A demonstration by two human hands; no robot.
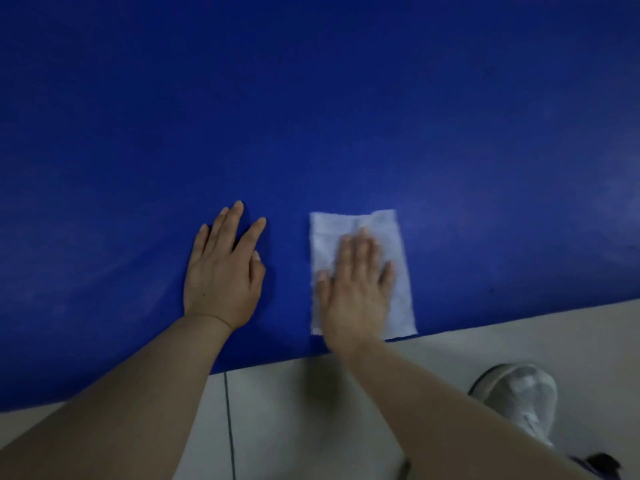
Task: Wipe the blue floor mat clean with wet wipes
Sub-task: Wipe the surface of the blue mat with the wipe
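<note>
Mat (311,116) lies on the pale floor (294,410). Right hand (356,285) presses flat, fingers straight, on a white wipe (398,244) near the mat's edge; left hand (223,268) rests flat beside it.

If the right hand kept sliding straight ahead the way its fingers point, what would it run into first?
Nothing, as far as the picture shows. The right hand lies flat on the white wipe, fingers pointing up the blue mat. Past the wipe's far edge only bare mat shows, up to the frame's top.
</note>
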